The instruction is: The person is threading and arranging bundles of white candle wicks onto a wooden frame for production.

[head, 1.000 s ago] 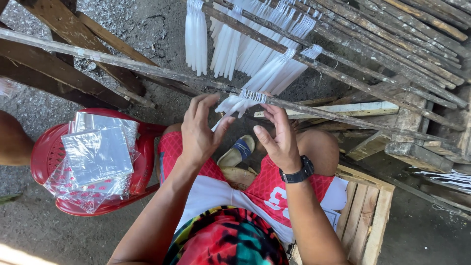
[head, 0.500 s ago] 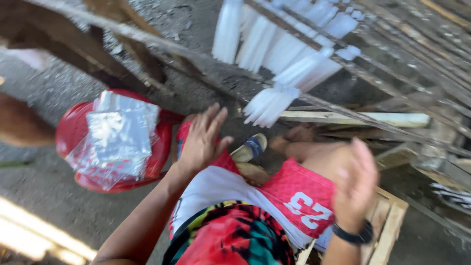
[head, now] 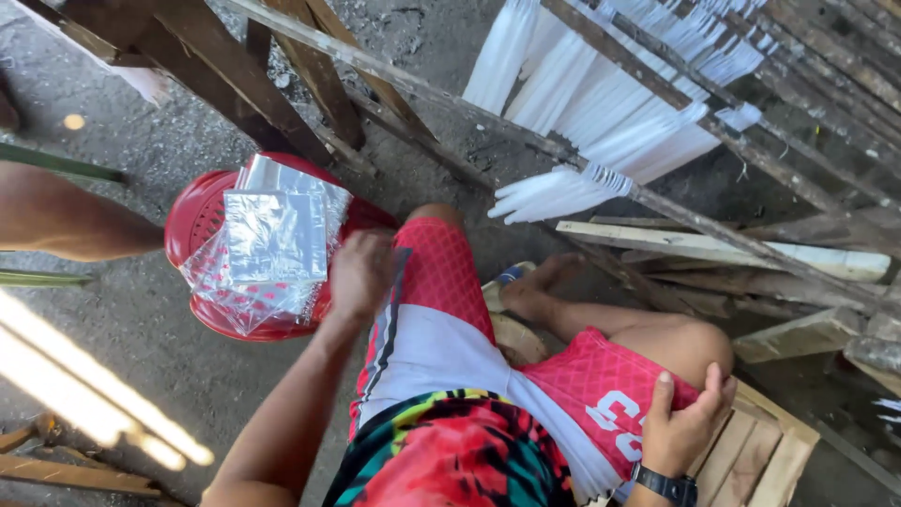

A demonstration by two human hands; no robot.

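Observation:
My left hand [head: 361, 272] rests at the right edge of a stack of clear plastic bags [head: 272, 239] lying on a red plastic stool [head: 192, 225]; its fingers curl at the stack's edge, and whether they pinch a bag is unclear. My right hand [head: 685, 422], with a dark watch on the wrist, lies flat on my right thigh over red shorts. Bundles of white candles [head: 563, 188] hang by their wicks from a slanted wooden rack [head: 657, 202] ahead of me.
Another person's bare limb [head: 66, 221] reaches in from the left by the stool. Wooden beams [head: 272, 84] cross overhead. I sit on a wooden crate [head: 760, 460]. A sandal [head: 497, 282] lies by my foot on the concrete floor.
Both hands left the candle bundle on the rack. My left hand dropped to the bag stack on the stool, and my right hand came down onto my thigh. The view swung left.

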